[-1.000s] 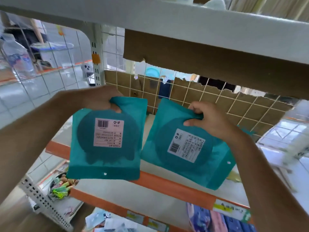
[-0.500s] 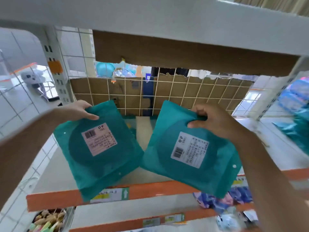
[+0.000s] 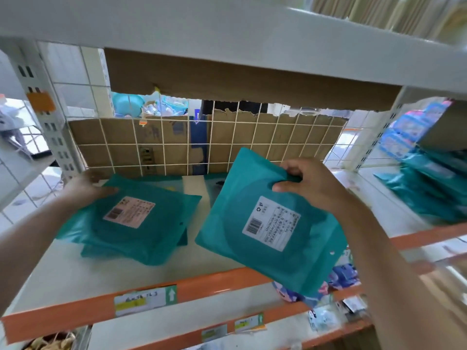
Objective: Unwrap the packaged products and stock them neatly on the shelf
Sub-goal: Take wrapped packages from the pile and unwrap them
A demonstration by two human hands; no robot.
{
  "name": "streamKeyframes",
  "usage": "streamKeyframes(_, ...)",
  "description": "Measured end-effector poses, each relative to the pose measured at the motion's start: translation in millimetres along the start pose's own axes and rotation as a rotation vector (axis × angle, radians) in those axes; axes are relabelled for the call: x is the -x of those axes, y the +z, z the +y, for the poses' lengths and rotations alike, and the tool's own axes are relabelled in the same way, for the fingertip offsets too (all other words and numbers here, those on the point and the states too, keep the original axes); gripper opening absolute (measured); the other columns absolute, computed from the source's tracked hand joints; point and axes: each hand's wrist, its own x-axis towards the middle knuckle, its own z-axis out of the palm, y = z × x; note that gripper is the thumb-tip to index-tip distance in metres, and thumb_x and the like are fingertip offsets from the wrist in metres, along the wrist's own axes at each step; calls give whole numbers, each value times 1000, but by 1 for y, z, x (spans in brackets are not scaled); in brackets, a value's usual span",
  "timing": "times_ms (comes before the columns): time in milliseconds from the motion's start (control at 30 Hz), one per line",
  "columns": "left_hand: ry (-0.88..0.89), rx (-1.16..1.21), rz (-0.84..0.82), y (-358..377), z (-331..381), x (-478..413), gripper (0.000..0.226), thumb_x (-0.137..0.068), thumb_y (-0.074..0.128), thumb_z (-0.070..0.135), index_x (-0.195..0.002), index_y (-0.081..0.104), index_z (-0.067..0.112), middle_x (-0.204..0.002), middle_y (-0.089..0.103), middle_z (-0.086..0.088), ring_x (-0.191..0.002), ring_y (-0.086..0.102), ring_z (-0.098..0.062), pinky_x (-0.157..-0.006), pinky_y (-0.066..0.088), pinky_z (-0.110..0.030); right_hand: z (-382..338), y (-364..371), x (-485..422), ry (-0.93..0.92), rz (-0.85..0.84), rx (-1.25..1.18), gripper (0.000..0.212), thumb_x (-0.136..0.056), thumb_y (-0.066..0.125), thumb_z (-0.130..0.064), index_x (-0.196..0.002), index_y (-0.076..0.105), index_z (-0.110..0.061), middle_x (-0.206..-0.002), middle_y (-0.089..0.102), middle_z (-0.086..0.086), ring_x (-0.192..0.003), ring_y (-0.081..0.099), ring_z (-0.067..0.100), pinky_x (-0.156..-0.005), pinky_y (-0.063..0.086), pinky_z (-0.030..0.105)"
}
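Two flat teal pouches with white barcode labels are in view. The left pouch (image 3: 141, 223) lies on a small stack of like pouches on the white shelf (image 3: 75, 269). My left hand (image 3: 86, 188) holds its far left corner, thumb on top. The right pouch (image 3: 265, 233) hangs tilted above the shelf's orange front edge (image 3: 202, 286). My right hand (image 3: 310, 185) pinches its top right corner.
A wire grid backed with cardboard (image 3: 202, 145) closes the rear of the shelf. The upper shelf board (image 3: 227, 34) hangs low overhead. More teal pouches (image 3: 434, 188) are stacked on the bay to the right. Lower shelves hold small packaged goods (image 3: 338, 276).
My left hand lowered its pouch from mid-air onto the stack on the shelf. The right pouch stayed in the air in my right hand's grip, moving slightly inward.
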Motion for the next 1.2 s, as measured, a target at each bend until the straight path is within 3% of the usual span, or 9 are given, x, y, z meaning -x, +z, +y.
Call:
streamKeyframes(100, 361, 14, -16, 6, 58, 47, 64, -68, 71, 42, -124, 53, 17, -128, 55, -7, -114, 52, -25, -97, 41, -41, 4, -6, -2, -3, 11, -49, 21, -74, 74, -2, -73, 60, -17, -63, 65, -13, -57, 58, -7, -54, 41, 8)
streamKeyframes(167, 546, 126, -249, 10, 101, 88, 58, -63, 68, 58, -116, 51, 42, -123, 56, 17, -114, 52, -7, -92, 43, -28, 7, -7, -6, 3, 7, -90, 23, -75, 73, 1, -72, 59, -17, -60, 65, -18, -57, 58, -8, -54, 41, 7)
streamKeyframes(233, 575, 249, -503, 22, 132, 124, 67, -55, 72, 66, -115, 50, 46, -117, 59, 21, -106, 57, 0, -84, 49, -20, 8, -7, -10, 0, 8, -133, 19, -74, 73, 1, -76, 62, -14, -64, 68, -19, -61, 62, -5, -56, 44, 10)
streamKeyframes(333, 547, 387, -683, 46, 151, 151, 59, -69, 76, 22, -121, 48, 26, -114, 64, -1, -99, 65, -15, -79, 55, -29, 8, -6, -13, -12, 11, -233, 18, -75, 70, 3, -91, 64, -1, -72, 71, -12, -68, 67, 3, -59, 50, 15)
streamKeyframes(567, 474, 526, -614, 62, 159, 160, 41, -74, 70, -5, -110, 56, 7, -106, 69, -9, -95, 68, -24, -79, 57, -38, 13, -4, -15, 26, 43, -319, 20, -77, 70, 0, -93, 63, -9, -80, 72, 0, -69, 68, 13, -60, 54, 25)
streamKeyframes(733, 405, 610, -458, 72, 161, 161, 40, -73, 70, -7, -109, 59, 8, -102, 70, -6, -91, 68, -23, -74, 58, -36, 24, 4, -12, -51, 255, 197, 65, -75, 76, -35, -132, 48, -24, -122, 50, -9, -112, 47, 9, -94, 38, 31)
streamKeyframes(867, 267, 766, -298, 73, 163, 159, 42, -74, 70, -6, -112, 56, 8, -103, 69, -8, -91, 68, -25, -76, 58, -38, 32, 19, 8, -241, 110, 220, 88, -62, 67, -64, -138, 38, -31, -142, 40, -5, -130, 36, 15, -108, 33, 50)
streamKeyframes(967, 147, 897, -267, 73, 167, 158, 43, -75, 71, -1, -114, 55, 8, -106, 69, -8, -91, 69, -26, -80, 56, -43, 42, 37, 22, -321, 18, 385, 100, -58, 52, -81, -143, 25, -38, -151, 30, -3, -138, 27, 17, -113, 19, 39)
streamKeyframes(1200, 85, 986, -332, 81, 177, 170, 59, -67, 75, 7, -119, 48, 15, -105, 67, -5, -82, 70, -20, -65, 58, -32, 49, 59, 26, -492, 442, 489, 44, -70, 57, -30, -113, 54, -29, -118, 65, -3, -104, 63, 19, -83, 53, 35)
